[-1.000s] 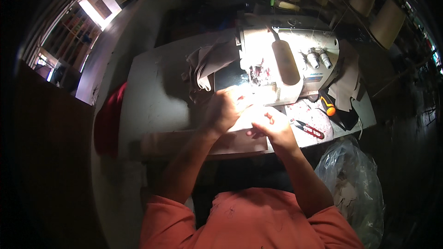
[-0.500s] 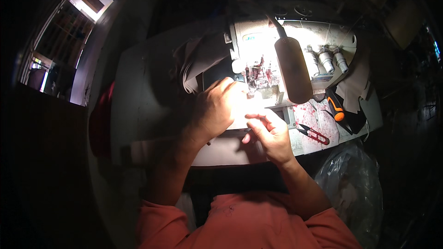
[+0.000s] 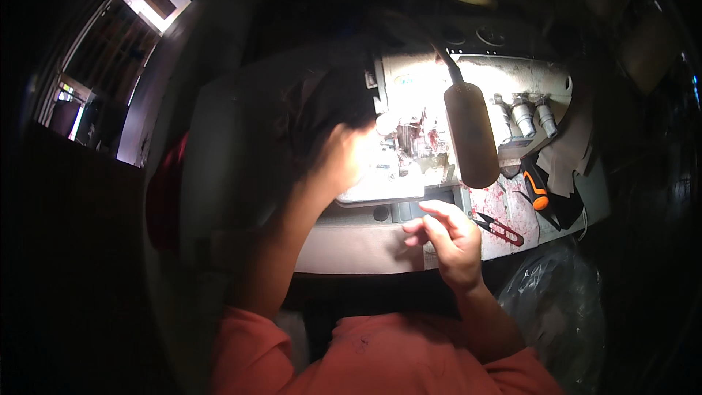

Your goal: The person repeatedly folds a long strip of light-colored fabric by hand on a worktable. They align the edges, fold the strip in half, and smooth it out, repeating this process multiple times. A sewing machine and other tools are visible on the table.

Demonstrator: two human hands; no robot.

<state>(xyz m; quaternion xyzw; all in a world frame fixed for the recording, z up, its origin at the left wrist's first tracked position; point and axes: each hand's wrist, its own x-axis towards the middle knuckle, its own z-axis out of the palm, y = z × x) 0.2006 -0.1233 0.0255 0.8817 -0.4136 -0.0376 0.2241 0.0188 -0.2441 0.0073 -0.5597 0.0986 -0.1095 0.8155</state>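
A white sewing machine [image 3: 475, 69] stands under a bright lamp [image 3: 472, 135], its needle area washed out by glare. My left hand [image 3: 344, 157] is at the left side of that lit area, close to a stack of dark fabric [image 3: 311, 110]. Glare and blur hide its fingertips, so what it may hold is not visible. In front of the machine my right hand [image 3: 455, 241] hovers with loosely bent fingers apart and nothing seen between them. Below it, a pale fabric piece [image 3: 358, 249] lies along the table's front edge.
Red-handled thread snips [image 3: 501, 230] lie right of my right hand. Beyond them are an orange-and-black tool [image 3: 537, 190] and pale cloth scraps [image 3: 563, 153]. A clear plastic bag [image 3: 556, 307] hangs below the table's right end. Something red [image 3: 167, 197] stands at the left edge.
My hands have moved apart: the left away to the left, the right down and to the right. The whole view has shifted slightly, with the machine lower in it.
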